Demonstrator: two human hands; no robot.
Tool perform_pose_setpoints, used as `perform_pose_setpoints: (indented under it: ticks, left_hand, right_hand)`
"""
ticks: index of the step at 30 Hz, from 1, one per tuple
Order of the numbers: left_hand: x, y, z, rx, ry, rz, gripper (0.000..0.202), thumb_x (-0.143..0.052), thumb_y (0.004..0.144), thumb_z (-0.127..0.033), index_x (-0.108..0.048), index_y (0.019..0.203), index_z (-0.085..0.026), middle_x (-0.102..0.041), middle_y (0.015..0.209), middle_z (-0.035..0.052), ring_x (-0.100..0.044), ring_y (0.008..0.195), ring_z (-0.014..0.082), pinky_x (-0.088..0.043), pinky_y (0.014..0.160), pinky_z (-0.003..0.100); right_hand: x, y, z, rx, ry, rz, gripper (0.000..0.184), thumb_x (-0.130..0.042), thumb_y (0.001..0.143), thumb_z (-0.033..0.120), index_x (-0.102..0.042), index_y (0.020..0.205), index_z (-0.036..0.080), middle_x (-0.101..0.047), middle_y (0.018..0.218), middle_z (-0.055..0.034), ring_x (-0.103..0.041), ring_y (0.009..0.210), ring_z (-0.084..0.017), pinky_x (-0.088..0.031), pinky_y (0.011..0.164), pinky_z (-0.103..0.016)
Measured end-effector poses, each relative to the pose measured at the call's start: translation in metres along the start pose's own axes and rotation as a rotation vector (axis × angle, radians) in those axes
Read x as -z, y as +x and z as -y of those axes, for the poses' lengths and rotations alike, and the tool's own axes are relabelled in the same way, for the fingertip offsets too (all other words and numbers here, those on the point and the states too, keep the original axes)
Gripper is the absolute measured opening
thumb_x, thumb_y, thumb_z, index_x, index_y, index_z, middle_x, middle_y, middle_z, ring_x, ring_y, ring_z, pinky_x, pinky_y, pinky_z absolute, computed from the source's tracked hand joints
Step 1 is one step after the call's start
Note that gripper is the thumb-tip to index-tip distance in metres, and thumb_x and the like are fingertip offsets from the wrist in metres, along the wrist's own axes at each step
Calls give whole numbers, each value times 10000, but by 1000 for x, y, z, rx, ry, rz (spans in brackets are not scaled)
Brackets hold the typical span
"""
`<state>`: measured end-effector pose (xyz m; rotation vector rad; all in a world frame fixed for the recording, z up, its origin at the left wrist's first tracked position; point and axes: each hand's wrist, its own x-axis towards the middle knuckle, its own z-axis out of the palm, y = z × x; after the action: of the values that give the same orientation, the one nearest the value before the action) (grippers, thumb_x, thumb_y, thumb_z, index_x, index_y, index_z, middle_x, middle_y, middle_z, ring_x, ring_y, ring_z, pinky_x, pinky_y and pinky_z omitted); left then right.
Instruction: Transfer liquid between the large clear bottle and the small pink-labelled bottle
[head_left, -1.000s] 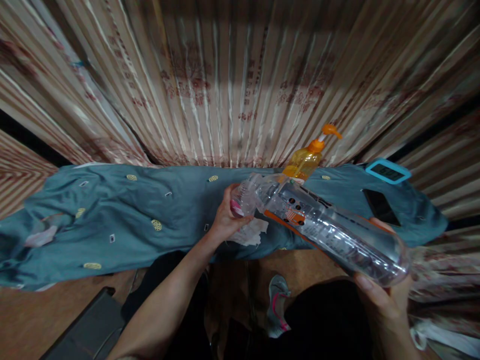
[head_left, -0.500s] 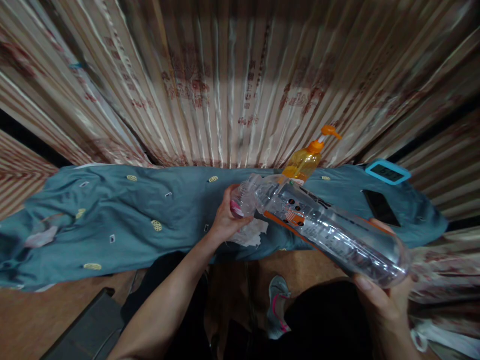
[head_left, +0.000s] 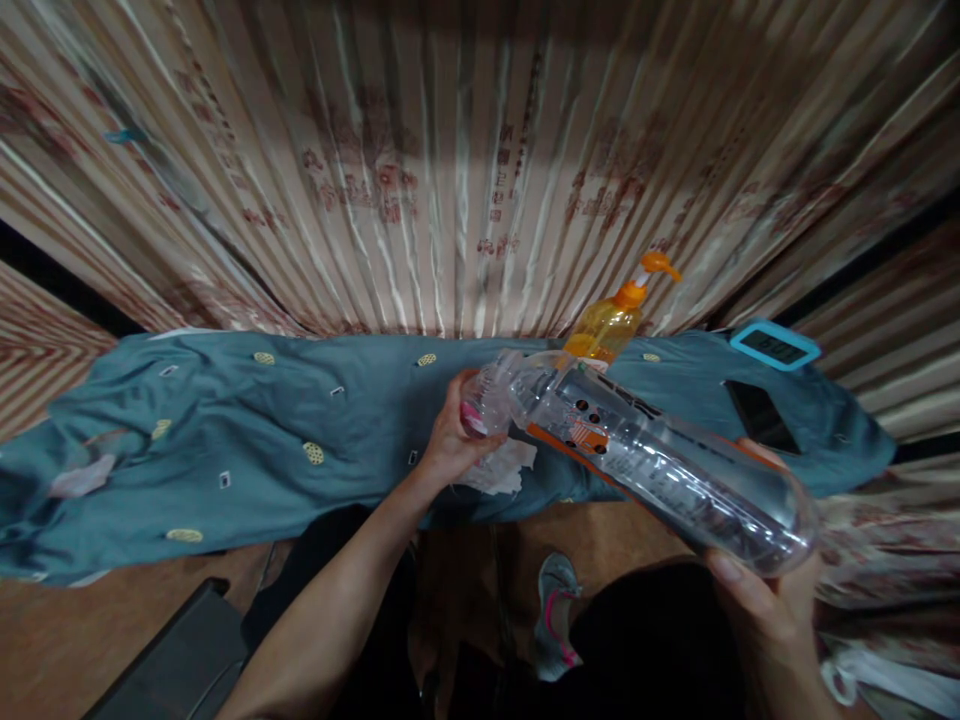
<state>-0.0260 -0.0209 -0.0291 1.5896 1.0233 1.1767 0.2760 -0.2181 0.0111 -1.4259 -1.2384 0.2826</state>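
My right hand (head_left: 772, 600) grips the base of a large clear plastic bottle (head_left: 660, 465) with an orange label. The bottle is tilted, its neck pointing left and down. That neck meets a small clear container (head_left: 487, 400) with a pink part, which my left hand (head_left: 454, 435) holds closed around it just above the table. A crumpled white tissue (head_left: 502, 468) lies on the cloth under the left hand.
A blue-green patterned cloth (head_left: 247, 440) covers the table. An orange pump bottle (head_left: 611, 322) stands behind the clear bottle. A black phone (head_left: 759, 412) and a blue-framed device (head_left: 776, 345) lie at the right. Striped curtains (head_left: 450, 160) hang behind. A dark case (head_left: 172, 660) sits on the floor.
The view has shifted slightly. Both hands and the bottle hold almost the same pose.
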Motion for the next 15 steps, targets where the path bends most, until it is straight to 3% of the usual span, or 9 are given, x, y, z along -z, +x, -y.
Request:
perform_pose_setpoints:
  ticks: [10,15]
  left_hand:
    - [0,1,1,-5,-14,2,1006,-984,594,-255,-494,1472,-248,-705,1450,96,-678,1378,350,-519,1227,495]
    - [1,1,3,-6,-1,3,1008,-988,605,-264,-504,1490,-247,-702,1455,87,-671,1384,345,-525,1221,483]
  right_hand:
    - [0,2,2,0,-2,15,1049,-879,699,635,-529,1605,240,-583,1562,-214,-581,1365,-543,-426,1129,-795]
    - [-10,2,10,-33,1,-61,1103,-858,669,732,-531,1583,209,-573,1558,-237,-570,1364,-545,-385,1150,-826]
